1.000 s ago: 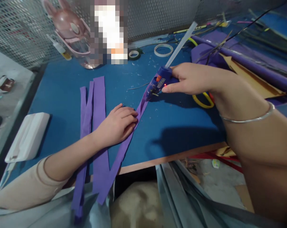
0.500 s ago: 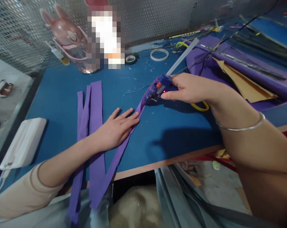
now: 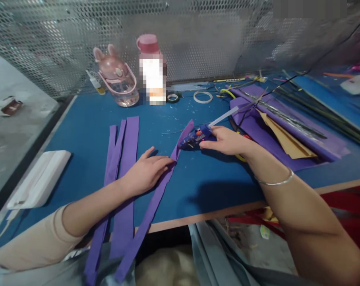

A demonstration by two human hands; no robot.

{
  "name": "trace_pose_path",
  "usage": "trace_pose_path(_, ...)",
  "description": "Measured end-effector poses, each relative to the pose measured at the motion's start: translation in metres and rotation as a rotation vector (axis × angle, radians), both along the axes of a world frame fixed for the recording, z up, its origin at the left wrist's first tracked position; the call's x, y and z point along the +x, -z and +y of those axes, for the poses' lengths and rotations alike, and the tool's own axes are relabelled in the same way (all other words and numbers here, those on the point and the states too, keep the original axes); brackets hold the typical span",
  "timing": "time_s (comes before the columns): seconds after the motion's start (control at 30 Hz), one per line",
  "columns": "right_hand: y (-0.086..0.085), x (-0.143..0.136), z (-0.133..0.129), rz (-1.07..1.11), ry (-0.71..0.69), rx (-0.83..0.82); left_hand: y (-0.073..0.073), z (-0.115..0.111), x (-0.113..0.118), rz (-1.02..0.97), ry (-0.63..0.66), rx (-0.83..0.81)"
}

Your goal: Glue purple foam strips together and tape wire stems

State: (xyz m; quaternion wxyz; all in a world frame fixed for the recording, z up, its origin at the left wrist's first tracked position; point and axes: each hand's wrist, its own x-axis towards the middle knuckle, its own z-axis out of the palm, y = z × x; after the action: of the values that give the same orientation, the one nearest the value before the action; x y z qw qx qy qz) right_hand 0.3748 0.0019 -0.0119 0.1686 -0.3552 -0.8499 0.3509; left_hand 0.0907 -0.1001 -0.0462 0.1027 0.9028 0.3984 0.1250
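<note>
My right hand [image 3: 227, 140] grips a blue hot glue gun [image 3: 198, 137] with a clear glue stick [image 3: 223, 117] out of its back and a small red light lit. The gun's nozzle end is at a narrow purple strip [image 3: 160, 192], paper or cloth, which runs slantwise over the table's front edge. Contact at the nozzle cannot be made out. Closed on that strip just below the gun are the fingertips of my left hand [image 3: 148, 171], palm down, one finger sticking out. Under my left forearm lie more purple strips [image 3: 129, 147].
A pink rabbit-eared bottle [image 3: 117, 75] and a pink-lidded bottle [image 3: 148, 43] stand at the back, near green tape [image 3: 173, 97] and a white tape ring [image 3: 203, 92]. Purple sheets [image 3: 245, 115] and brown paper [image 3: 287, 137] lie right; a white box-like device [image 3: 38, 178] lies left.
My left fingers, spread on the strip before, have drawn together on it. The glue gun has shifted down off the strip's far end, which now shows. The view has tilted up.
</note>
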Motion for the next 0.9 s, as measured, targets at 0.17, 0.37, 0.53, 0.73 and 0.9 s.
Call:
trace_pose_path(0.17,-0.008,-0.001,-0.005,-0.068,0.012,-0.099,0.007,0.006,0.011,-0.039,-0.045,0.135)
trace_pose_path(0.37,-0.012,-0.003,-0.010,-0.083,-0.039,-0.102,0.007,0.004,0.010,0.033,-0.042,0.202)
trace_pose_path(0.53,-0.005,-0.006,-0.008,-0.049,0.000,-0.047,-0.013,0.009,0.021,0.276,0.066,0.226)
trace_pose_path(0.73,-0.005,-0.003,-0.004,-0.037,0.037,0.046,-0.013,0.017,0.031,0.285,-0.012,0.240)
trace_pose_path(0.9,-0.005,0.000,-0.001,-0.032,0.042,0.042,-0.001,0.019,0.022,0.129,-0.006,0.219)
